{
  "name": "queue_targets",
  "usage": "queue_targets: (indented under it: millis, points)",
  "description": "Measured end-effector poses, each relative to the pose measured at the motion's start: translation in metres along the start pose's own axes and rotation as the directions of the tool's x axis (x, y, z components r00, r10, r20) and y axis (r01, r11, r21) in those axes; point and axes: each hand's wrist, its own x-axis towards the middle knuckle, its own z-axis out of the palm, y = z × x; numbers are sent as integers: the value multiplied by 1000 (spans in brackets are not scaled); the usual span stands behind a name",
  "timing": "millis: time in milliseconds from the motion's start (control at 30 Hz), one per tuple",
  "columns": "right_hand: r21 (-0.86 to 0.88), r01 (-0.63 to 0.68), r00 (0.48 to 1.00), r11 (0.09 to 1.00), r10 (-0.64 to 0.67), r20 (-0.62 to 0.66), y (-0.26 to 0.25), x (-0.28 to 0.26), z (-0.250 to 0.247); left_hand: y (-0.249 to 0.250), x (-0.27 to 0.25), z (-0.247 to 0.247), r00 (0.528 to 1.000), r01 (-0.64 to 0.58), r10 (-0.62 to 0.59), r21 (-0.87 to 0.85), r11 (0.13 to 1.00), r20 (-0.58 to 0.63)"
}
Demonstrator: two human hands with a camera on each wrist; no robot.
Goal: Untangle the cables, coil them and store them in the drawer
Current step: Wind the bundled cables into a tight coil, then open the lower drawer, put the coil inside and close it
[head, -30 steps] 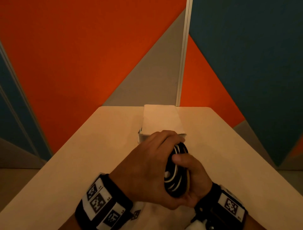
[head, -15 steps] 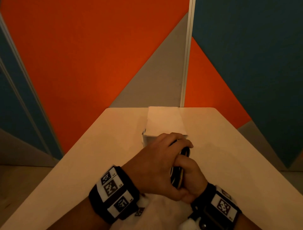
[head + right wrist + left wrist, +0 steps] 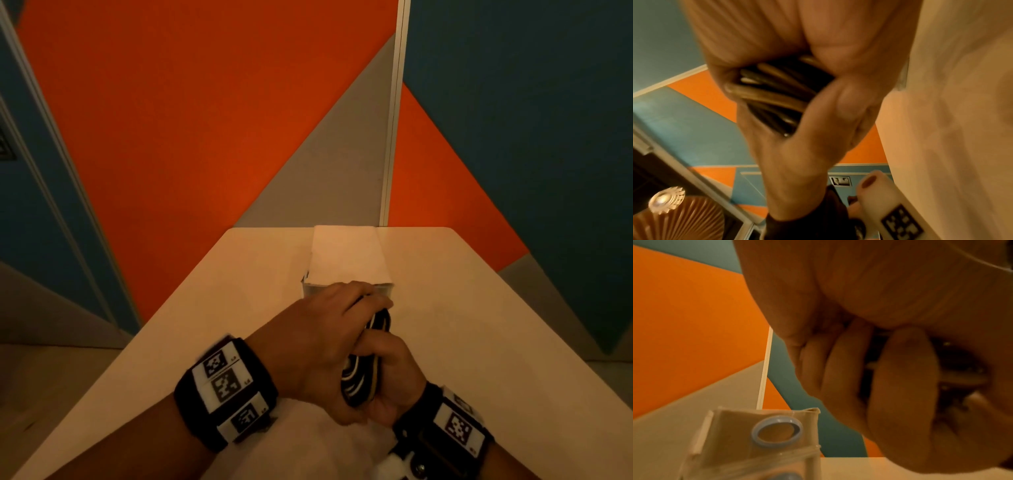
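Observation:
A coiled bundle of black, white and tan cables (image 3: 361, 373) stands on edge between both hands above the table. My left hand (image 3: 322, 339) wraps over the coil from the left, its fingers curled across the top. From the right, my right hand (image 3: 390, 370) grips the same coil, thumb over the strands. The right wrist view shows the cable loops (image 3: 774, 95) pressed between the two palms. Just beyond the hands stands a small white drawer unit (image 3: 346, 257); its translucent front with a grey ring pull (image 3: 777, 433) shows in the left wrist view.
The pale table (image 3: 479, 325) runs back to an orange, grey and teal wall panel (image 3: 205, 120). White cloth (image 3: 318, 448) lies under my wrists at the near edge.
Both hands have kept hold of the coil and shifted slightly forward towards the drawer unit, while the head view has swung a little to the left.

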Motion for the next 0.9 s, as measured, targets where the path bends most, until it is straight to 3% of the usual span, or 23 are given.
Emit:
queue_targets:
  millis: [133,233,333,400,467,533,600,667,900]
  points:
    - [21,47,999,999,-47,-1,-5,0,-6,2,8,10,998,12,-12,-3,1000,-58]
    - [59,39,999,997,-37,-35,-6,1,0,-1,14,4,999,23,-18,-118,993,43]
    - [176,86,995,981,-76,-64,-10,6,5,-22,30,-15,956,194,-129,-238,952,264]
    - [181,110,986,977,-83,-147,-14,9,5,-46,47,-21,944,303,-266,-197,932,197]
    - [219,108,971,970,-55,-233,-12,7,0,-72,64,-13,887,458,-449,-77,886,111]
    - [250,78,949,965,5,-316,-4,1,-8,-91,77,5,766,618,-609,25,786,207]
    - [297,64,923,953,57,-381,2,-9,-14,-103,83,24,674,683,-659,60,728,333]
    - [344,71,902,936,87,-423,4,-15,-17,-108,83,34,653,691,-660,65,720,371]
    - [410,115,862,905,113,-493,8,7,-18,-108,85,34,650,684,-663,96,724,371]
